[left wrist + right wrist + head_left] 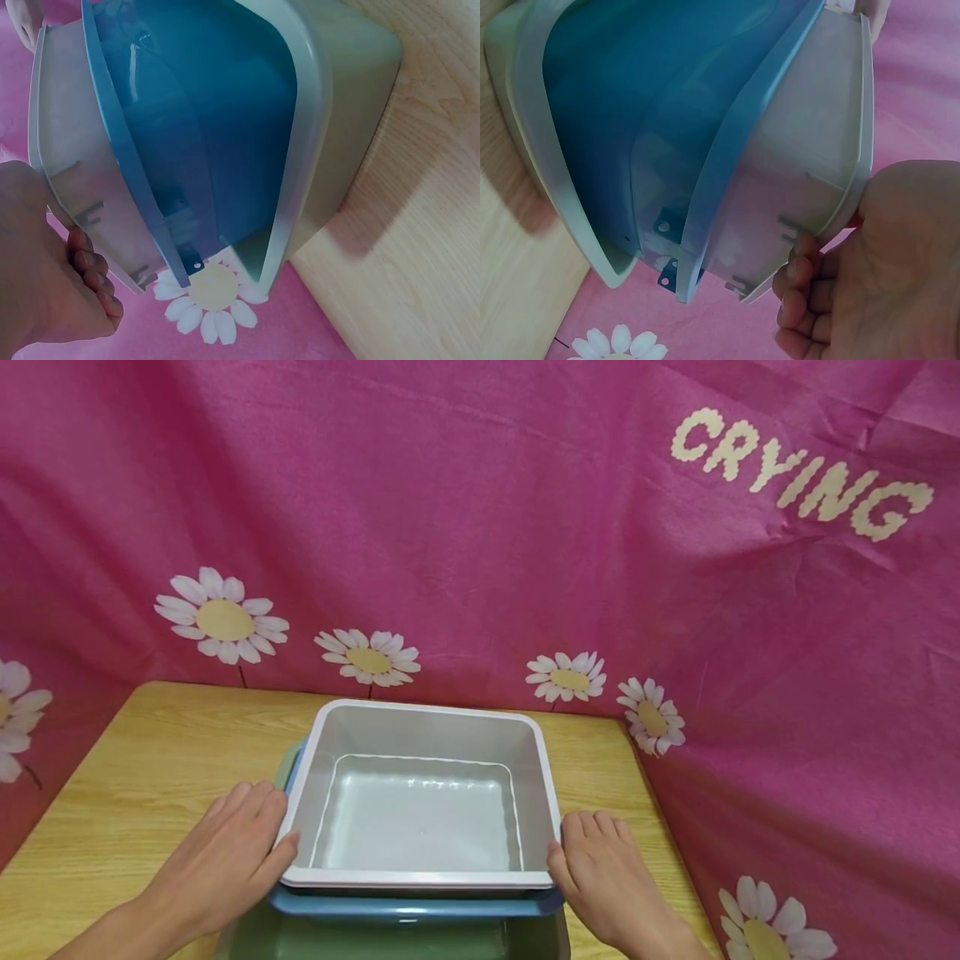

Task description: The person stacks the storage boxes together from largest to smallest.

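A white-grey rectangular plastic bin (420, 879) sits partly inside a blue bin (420, 907), which in turn sits partly inside a green bin (390, 941). My left hand (225, 852) grips the white-grey bin's rim at its left side, thumb on top and fingers curled beneath. At the opposite side my right hand (611, 881) holds the same rim in a like way. In the wrist views, the blue wall (202, 112) shows below the white-grey wall (787, 142), and the pale green rim (311, 97) lies lowest. Nothing is visible inside the white-grey bin.
The bins stand on a light wooden table (150, 752). Pink cloth (465, 527) printed with daisies and lettering hangs behind the table and along both its sides. The table's right edge runs close beyond my right hand.
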The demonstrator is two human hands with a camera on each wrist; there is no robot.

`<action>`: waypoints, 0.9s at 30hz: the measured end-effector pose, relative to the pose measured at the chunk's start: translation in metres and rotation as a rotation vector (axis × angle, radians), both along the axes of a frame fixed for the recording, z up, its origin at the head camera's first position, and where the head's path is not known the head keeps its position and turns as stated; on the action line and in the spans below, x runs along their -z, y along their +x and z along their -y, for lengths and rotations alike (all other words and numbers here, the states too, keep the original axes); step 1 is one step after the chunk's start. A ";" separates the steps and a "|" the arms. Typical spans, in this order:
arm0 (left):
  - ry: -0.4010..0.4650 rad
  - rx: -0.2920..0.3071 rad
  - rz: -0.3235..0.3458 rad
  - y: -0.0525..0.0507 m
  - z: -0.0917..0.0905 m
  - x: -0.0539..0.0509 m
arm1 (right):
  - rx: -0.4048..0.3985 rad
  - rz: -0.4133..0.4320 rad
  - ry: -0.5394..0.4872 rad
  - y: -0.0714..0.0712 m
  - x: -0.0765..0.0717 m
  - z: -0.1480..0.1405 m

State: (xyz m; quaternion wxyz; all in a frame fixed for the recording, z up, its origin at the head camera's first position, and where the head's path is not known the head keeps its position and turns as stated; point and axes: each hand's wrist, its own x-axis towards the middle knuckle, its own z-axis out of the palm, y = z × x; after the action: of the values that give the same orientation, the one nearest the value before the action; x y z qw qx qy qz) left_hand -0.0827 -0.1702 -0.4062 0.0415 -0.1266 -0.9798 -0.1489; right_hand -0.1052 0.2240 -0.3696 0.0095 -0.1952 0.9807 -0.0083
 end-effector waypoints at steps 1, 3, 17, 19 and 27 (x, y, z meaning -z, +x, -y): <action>0.000 0.001 0.002 0.000 0.000 0.000 | 0.000 0.001 0.004 0.000 0.000 0.000; 0.000 0.003 -0.001 0.000 0.001 0.001 | -0.004 -0.001 0.008 0.000 0.001 0.001; 0.009 0.024 -0.051 0.000 0.002 0.011 | -0.027 -0.008 0.030 0.000 0.010 0.002; 0.006 0.020 -0.037 0.000 0.002 0.012 | -0.022 0.009 0.029 0.000 0.011 0.002; -0.005 0.020 -0.036 0.000 0.002 0.014 | -0.031 -0.005 0.029 0.000 0.015 0.002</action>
State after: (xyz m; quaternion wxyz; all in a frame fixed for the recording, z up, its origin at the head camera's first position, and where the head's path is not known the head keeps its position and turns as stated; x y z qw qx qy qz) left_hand -0.0823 -0.1718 -0.4198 0.0573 -0.1390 -0.9780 -0.1444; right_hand -0.1049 0.2219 -0.3848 0.0102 -0.2101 0.9776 0.0065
